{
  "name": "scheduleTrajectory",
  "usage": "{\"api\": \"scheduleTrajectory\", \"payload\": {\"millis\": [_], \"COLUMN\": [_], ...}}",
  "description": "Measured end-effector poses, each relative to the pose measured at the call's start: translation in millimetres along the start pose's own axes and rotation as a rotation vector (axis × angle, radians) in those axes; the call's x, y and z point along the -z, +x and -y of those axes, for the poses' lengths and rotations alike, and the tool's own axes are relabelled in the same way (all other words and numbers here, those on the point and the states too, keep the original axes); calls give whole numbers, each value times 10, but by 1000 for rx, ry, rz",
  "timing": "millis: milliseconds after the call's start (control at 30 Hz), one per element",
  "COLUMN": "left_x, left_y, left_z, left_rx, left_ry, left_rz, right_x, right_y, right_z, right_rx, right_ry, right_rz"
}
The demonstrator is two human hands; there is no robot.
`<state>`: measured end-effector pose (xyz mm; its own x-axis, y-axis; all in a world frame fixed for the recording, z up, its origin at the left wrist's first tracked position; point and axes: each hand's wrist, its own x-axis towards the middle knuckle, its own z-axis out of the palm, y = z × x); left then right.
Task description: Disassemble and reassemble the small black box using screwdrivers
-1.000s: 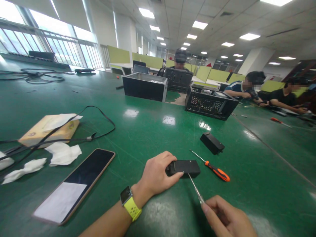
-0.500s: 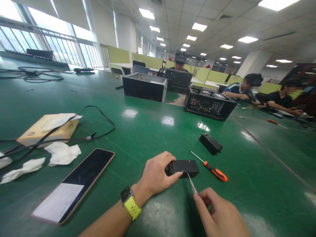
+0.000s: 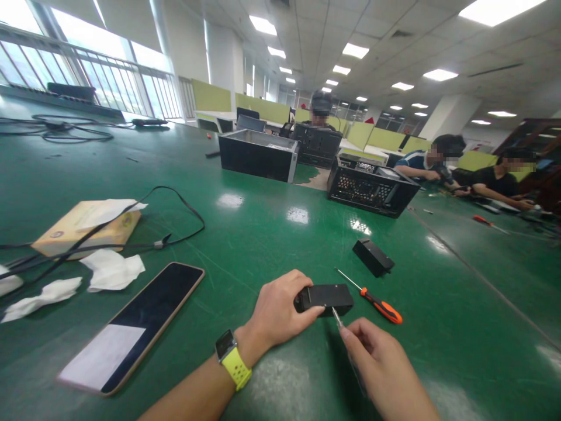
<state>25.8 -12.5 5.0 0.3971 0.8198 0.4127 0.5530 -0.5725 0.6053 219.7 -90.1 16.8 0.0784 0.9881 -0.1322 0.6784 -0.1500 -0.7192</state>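
Observation:
My left hand (image 3: 280, 307) is wrapped round one end of a small black box-shaped part (image 3: 329, 297) and holds it down on the green table. The thumb lies along its near side and the fingers are over its left end. In a pinch, my right hand (image 3: 379, 356) grips silver tweezers (image 3: 337, 318), whose tip touches the near edge of the black part. Most of the tweezers is hidden behind the fingers. Just beyond lies a screwdriver (image 3: 380, 305) with an orange and black handle. A second black box-shaped part (image 3: 372, 257) rests behind it.
On the left are a phone (image 3: 144, 316), crumpled tissues (image 3: 113, 270), a tissue box (image 3: 94, 231) and a black cable (image 3: 193, 207). Two black computer cases (image 3: 258, 156) (image 3: 372, 184) stand farther back on the table (image 3: 245, 234). Several people work across and to the right.
My right hand has slid forward along the tweezers, closer to the black part, and sits slightly higher. My left hand and the part stay in place.

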Motion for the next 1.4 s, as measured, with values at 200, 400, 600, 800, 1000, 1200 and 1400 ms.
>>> {"api": "scheduleTrajectory", "payload": {"millis": [200, 400, 600, 800, 1000, 1200, 1400], "left_x": [-7, 1, 5, 16, 29, 38, 67], "left_y": [5, -5, -5, 5, 1, 3, 26], "left_z": [5, -24, -16, -28, -46, -10, 72], "left_rx": [2, 44, 27, 32, 47, 64, 26], "left_ry": [-4, 31, 41, 34, 46, 37, -40], "left_rz": [-2, 8, -7, -9, -9, 9, 54], "right_x": [58, -81, -197, 32, 122, 437, 828], "right_y": [24, 7, -77, -165, -176, -88, 260], "right_z": [49, -58, -259, -369, -318, -406, -470], "right_rx": [13, 52, 8, 29, 15, 41, 170], "right_ry": [-3, 15, 101, 114, 127, 23, -81], "right_rz": [29, -8, 92, 196, 122, 94, 60]}}
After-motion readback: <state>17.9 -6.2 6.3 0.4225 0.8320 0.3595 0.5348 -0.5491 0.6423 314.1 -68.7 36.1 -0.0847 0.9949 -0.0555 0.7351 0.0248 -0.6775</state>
